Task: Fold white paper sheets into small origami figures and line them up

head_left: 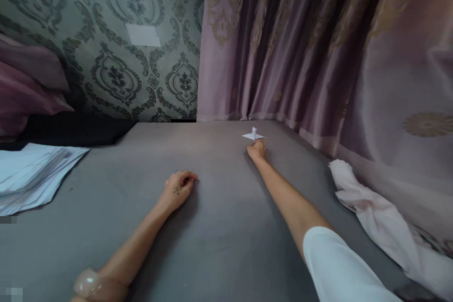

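On the far part of the grey surface stands a small folded white paper crane, its wings spread to both sides. My right hand is stretched out just in front of it, fingers curled in. The fingertips are hidden, so I cannot tell whether they touch or hold the crane's near end. Nearer and to the left, my left hand rests on the surface with its fingers loosely curled toward the thumb. Nothing shows between them. Dark dots mark the back of that hand, and a pale translucent bangle circles the forearm.
A stack of white paper sheets lies at the left, before a black cloth and pink fabric. Pinkish curtains hang behind and along the right. A bunched pale cloth lies on the right edge.
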